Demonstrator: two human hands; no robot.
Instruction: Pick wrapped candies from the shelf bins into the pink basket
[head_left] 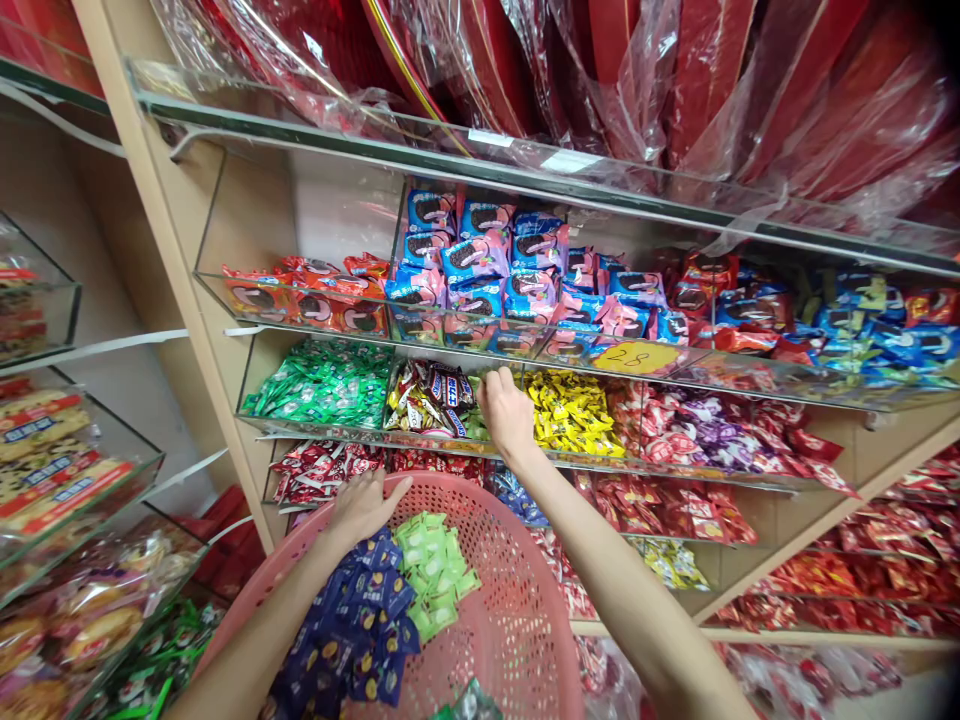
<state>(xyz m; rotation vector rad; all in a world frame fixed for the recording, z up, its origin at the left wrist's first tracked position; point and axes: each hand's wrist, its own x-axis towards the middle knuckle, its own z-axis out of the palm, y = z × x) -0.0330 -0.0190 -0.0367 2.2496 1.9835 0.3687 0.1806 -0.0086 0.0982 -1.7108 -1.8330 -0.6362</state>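
Pink basket (517, 590): low in view, its far rim within the left hand's (366, 508) grip, fingers over the edge and thumb along the inner side.
Inside the basket: dark blue packets (367, 625) against light green packets (435, 570), nearer the wearer than that grip.
Right hand (508, 412): beyond the rim, fingers curled narrow; cannot tell whether they hold anything.
Flanking it: dark-wrapped bars (444, 388) left, yellow packets (576, 412) right.
Higher up: blue packets (480, 250), yellow label (636, 357).
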